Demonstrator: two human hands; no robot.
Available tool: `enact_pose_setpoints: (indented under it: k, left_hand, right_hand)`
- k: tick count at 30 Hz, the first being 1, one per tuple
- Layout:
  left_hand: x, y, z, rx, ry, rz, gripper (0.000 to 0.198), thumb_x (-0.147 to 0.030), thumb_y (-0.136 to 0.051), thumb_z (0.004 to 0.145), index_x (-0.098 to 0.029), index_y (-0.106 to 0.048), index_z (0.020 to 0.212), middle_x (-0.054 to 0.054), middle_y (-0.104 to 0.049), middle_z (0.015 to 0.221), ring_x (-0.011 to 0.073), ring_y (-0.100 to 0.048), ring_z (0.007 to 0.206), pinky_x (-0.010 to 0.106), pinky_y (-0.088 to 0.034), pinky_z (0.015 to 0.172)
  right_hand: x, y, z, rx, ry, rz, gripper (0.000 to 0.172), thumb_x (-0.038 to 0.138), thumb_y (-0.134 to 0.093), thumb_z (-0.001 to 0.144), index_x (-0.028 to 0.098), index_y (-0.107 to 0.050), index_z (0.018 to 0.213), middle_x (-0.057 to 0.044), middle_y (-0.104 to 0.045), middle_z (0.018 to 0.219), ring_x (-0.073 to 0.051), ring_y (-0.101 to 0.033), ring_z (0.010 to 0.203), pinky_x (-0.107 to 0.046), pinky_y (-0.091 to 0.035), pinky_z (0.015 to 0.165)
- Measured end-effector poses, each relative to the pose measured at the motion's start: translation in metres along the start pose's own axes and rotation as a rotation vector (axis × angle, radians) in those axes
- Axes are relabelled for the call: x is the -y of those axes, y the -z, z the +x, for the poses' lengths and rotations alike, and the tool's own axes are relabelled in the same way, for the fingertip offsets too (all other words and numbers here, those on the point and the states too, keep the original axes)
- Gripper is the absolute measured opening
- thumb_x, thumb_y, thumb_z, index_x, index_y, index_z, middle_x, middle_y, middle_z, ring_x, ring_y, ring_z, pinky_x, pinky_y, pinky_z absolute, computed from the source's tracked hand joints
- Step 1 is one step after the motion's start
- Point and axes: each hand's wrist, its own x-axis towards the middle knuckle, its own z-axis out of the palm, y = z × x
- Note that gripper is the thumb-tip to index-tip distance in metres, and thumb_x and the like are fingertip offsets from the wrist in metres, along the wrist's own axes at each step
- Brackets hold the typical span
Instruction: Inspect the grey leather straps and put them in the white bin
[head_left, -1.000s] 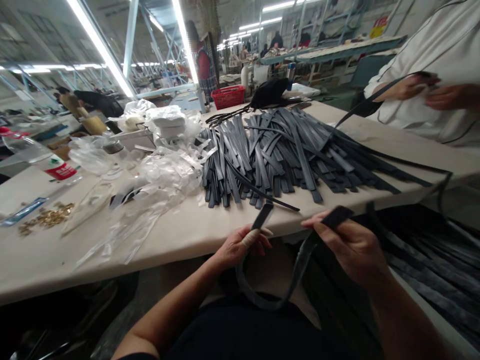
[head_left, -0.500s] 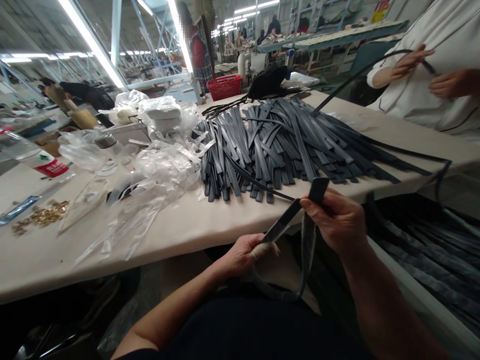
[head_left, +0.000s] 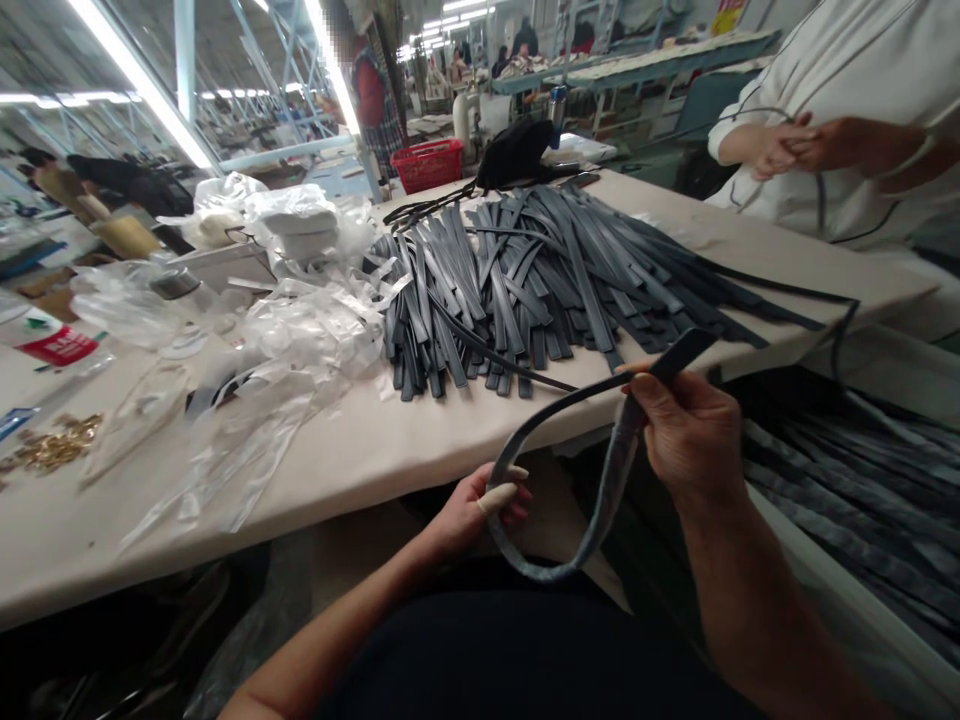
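Note:
A dark grey strap point(head_left: 551, 573) hangs in an open loop between my two hands above the table's front edge. My right hand point(head_left: 690, 425) pinches it near the top between thumb and fingers, where two lengths of the strap meet, and a flat end sticks out up and to the right. On the left side of the loop, my left hand point(head_left: 487, 507) has its fingers curled about the strap; pale covers sit on the thumb and a fingertip. Just beyond the hands lies a broad pile of similar grey straps point(head_left: 517, 290) on the table.
Clear plastic bags and strips point(head_left: 300, 330) cover the table's left part, near small gold metal pieces point(head_left: 60, 445). A red basket point(head_left: 427, 165) stands at the back. Across the table, a co-worker in white point(head_left: 847, 90) has both hands together. More straps point(head_left: 840, 480) lie low at right.
My left hand has slid down and left along the strap, and the loop has widened. The end in my right hand now tilts further right. The co-worker's hands have come together.

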Motion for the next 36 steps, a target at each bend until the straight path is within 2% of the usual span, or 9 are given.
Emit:
enact_pose_setpoints:
  k: [6,11,14,16,19,22,26,30,36]
  left_hand:
    - [-0.013,-0.006,0.017,-0.068,-0.167,0.051,0.048,-0.058,-0.051,0.092,-0.013,-0.066,0.101,0.007,-0.069,0.085,0.0109,-0.060,0.062,0.022,-0.040,0.056]
    - [-0.027,-0.018,0.031,0.028,-0.187,0.158,0.051,-0.060,-0.046,0.093,-0.013,-0.066,0.102,0.008,-0.070,0.088,0.0121,-0.061,0.063,0.023,-0.041,0.057]
    - [-0.027,-0.024,0.034,0.104,-0.141,0.197,0.052,-0.061,-0.046,0.093,-0.013,-0.065,0.100,0.008,-0.070,0.086,0.0120,-0.060,0.061,0.023,-0.041,0.055]
    - [-0.024,-0.027,0.034,0.154,-0.112,0.213,0.052,-0.061,-0.045,0.093,-0.013,-0.064,0.100,0.008,-0.070,0.084,0.0121,-0.060,0.060,0.023,-0.041,0.055]
    - [-0.022,-0.030,0.034,0.189,-0.106,0.233,0.052,-0.061,-0.044,0.093,-0.014,-0.064,0.098,0.007,-0.069,0.083,0.0127,-0.060,0.061,0.023,-0.041,0.056]
    - [-0.024,-0.031,0.034,0.189,-0.116,0.246,0.052,-0.063,-0.045,0.092,-0.014,-0.064,0.097,0.007,-0.069,0.084,0.0128,-0.060,0.060,0.023,-0.041,0.055]
    - [-0.025,-0.031,0.036,0.238,-0.114,0.271,0.052,-0.063,-0.046,0.091,-0.014,-0.064,0.098,0.008,-0.069,0.086,0.0124,-0.060,0.061,0.024,-0.043,0.058]
    - [-0.026,-0.033,0.035,0.245,-0.099,0.301,0.054,-0.064,-0.046,0.091,-0.013,-0.065,0.097,0.007,-0.069,0.086,0.0128,-0.059,0.062,0.025,-0.044,0.061]
    - [-0.039,-0.043,0.041,0.198,-0.201,0.215,0.053,-0.059,-0.065,0.082,-0.015,-0.068,0.111,0.008,-0.070,0.102,0.0238,-0.063,0.098,0.033,-0.046,0.092]
  right_hand:
    - [-0.010,-0.017,-0.020,-0.008,-0.275,0.220,0.036,0.053,-0.086,0.066,0.023,-0.079,0.083,0.000,-0.070,0.072,-0.009,-0.055,0.057,-0.018,-0.044,0.048]
    - [-0.025,-0.025,-0.030,0.049,-0.372,0.317,0.033,0.052,-0.084,0.070,0.024,-0.080,0.087,-0.002,-0.071,0.075,-0.009,-0.057,0.056,-0.018,-0.047,0.048]
    - [-0.027,-0.024,-0.031,0.107,-0.326,0.345,0.027,0.050,-0.082,0.073,0.024,-0.080,0.081,-0.005,-0.073,0.108,-0.017,-0.067,0.090,-0.023,-0.056,0.072]
    - [-0.028,-0.023,-0.029,0.183,-0.276,0.383,0.024,0.049,-0.079,0.076,0.025,-0.079,0.080,-0.004,-0.067,0.126,-0.022,-0.058,0.119,-0.029,-0.051,0.095]
    - [-0.032,-0.022,-0.023,0.228,-0.279,0.429,0.022,0.047,-0.075,0.081,0.027,-0.079,0.087,-0.004,-0.063,0.134,-0.027,-0.046,0.134,-0.040,-0.040,0.110]
    - [-0.037,-0.021,-0.018,0.154,-0.325,0.497,0.019,0.046,-0.075,0.081,0.029,-0.078,0.089,-0.001,-0.058,0.140,-0.029,-0.043,0.137,-0.048,-0.036,0.113]
    - [-0.039,-0.020,-0.018,0.172,-0.385,0.603,0.022,0.047,-0.076,0.079,0.030,-0.078,0.092,0.001,-0.053,0.146,-0.030,-0.046,0.135,-0.048,-0.035,0.114]
    - [-0.036,-0.017,-0.021,0.149,-0.410,0.649,0.021,0.046,-0.076,0.080,0.031,-0.077,0.094,0.001,-0.061,0.138,-0.025,-0.053,0.129,-0.042,-0.041,0.110]
    - [-0.023,-0.018,-0.031,0.360,-0.375,0.337,0.023,0.047,-0.073,0.084,0.030,-0.079,0.098,-0.003,-0.072,0.117,-0.027,-0.062,0.116,-0.046,-0.044,0.107]
